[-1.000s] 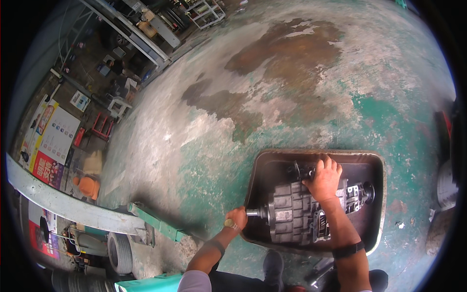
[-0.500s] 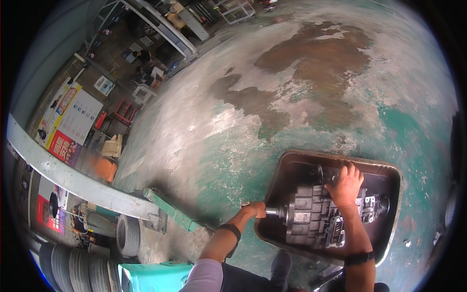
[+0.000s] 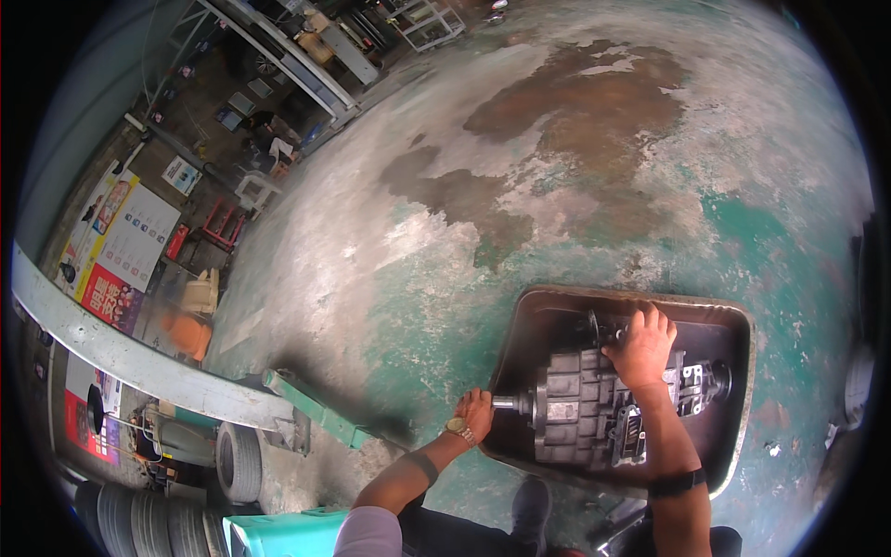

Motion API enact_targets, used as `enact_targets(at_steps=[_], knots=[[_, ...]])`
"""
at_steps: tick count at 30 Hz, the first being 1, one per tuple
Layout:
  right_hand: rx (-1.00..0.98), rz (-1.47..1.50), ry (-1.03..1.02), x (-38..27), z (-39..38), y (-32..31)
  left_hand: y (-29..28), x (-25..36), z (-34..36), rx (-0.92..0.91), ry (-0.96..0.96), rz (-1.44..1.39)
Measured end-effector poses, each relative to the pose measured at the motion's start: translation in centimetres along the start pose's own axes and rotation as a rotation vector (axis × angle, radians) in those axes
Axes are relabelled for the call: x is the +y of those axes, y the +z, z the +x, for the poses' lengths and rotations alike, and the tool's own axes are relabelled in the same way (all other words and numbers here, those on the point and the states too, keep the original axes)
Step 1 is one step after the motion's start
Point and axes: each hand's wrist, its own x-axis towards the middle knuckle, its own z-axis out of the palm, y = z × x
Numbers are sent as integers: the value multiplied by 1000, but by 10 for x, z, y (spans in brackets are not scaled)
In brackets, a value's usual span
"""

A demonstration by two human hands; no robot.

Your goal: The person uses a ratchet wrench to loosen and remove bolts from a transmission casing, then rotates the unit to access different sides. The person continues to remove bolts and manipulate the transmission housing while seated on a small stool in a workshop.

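Note:
A grey metal gearbox (image 3: 566, 408) with a ribbed casing lies on its side in a dark, rusty-rimmed metal tray (image 3: 634, 299) on the floor. From its left end a shiny shaft (image 3: 504, 403) sticks out over the tray's edge. My left hand (image 3: 474, 414), with a watch on the wrist, is wrapped round the outer end of that shaft. My right hand (image 3: 643, 349) reaches across the casing and grips its far side with bent fingers. What lies beneath the right palm and fingertips is hidden.
A green-footed lift post (image 3: 158, 339) stands to my left. Tyres (image 3: 240, 461) and a turquoise box (image 3: 288, 534) are at the lower left. My shoe (image 3: 532, 506) is close to the tray's near side. Brown patches mark the floor (image 3: 594, 121) beyond.
My left hand has turned about the shaft, so the back of the hand and the watch face now show. The right hand keeps its place on the casing. The whole view has shifted slightly.

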Motion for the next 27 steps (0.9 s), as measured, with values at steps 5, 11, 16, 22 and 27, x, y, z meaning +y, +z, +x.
enact_targets(at_steps=[5,11,16,22,27], knots=[[13,-5,-13,0,0,1,16,-12,5,54,64,-36],[-59,-26,-5,-1,0,-2,8,-16,10,-57,50,-56],[-52,-25,0,-1,0,-3,2,-16,14,-95,51,-57],[-51,-16,0,-1,0,-4,-1,-15,20,-161,25,-21],[-58,-23,1,-1,0,-3,-12,-11,24,-250,1,-24]])
